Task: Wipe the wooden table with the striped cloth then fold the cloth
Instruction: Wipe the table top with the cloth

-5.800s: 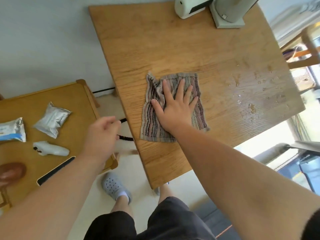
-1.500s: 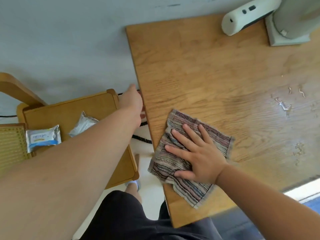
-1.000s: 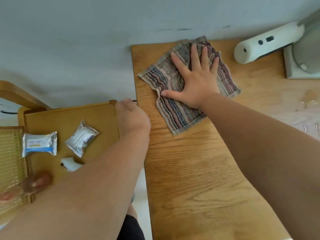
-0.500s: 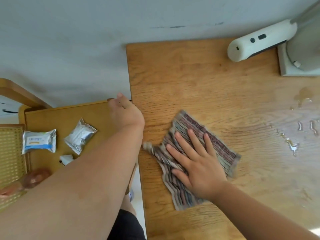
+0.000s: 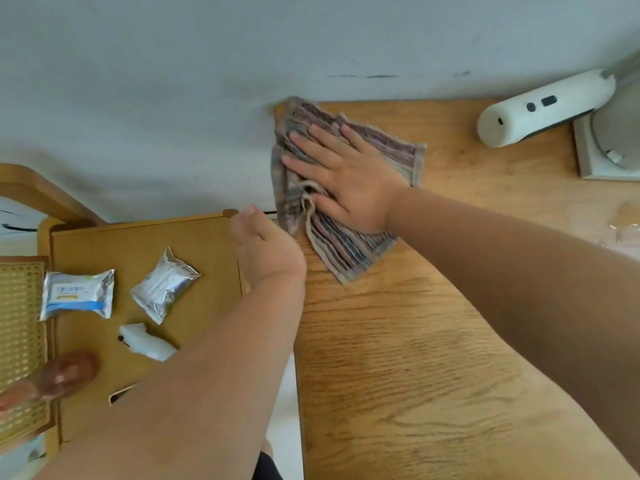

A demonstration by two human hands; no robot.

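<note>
Currently your flat-fingered right hand [image 5: 349, 181] presses the bunched striped cloth [image 5: 346, 247] on the brown wooden table [image 5: 398, 358]; flatten it first (left hand [image 5: 268, 249]: fingers hidden).

Pale grey wall [image 5: 173, 81] with dark scuffs, low wooden side table [image 5: 138, 237] beside a cane-woven seat [image 5: 20, 341], pale floor [image 5: 284, 420] below.

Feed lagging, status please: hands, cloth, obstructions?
Right hand flat on striped cloth, far-left corner of wooden table. Left hand at table's left edge, grip unclear. Water drops unwiped on right; white device ahead.
</note>
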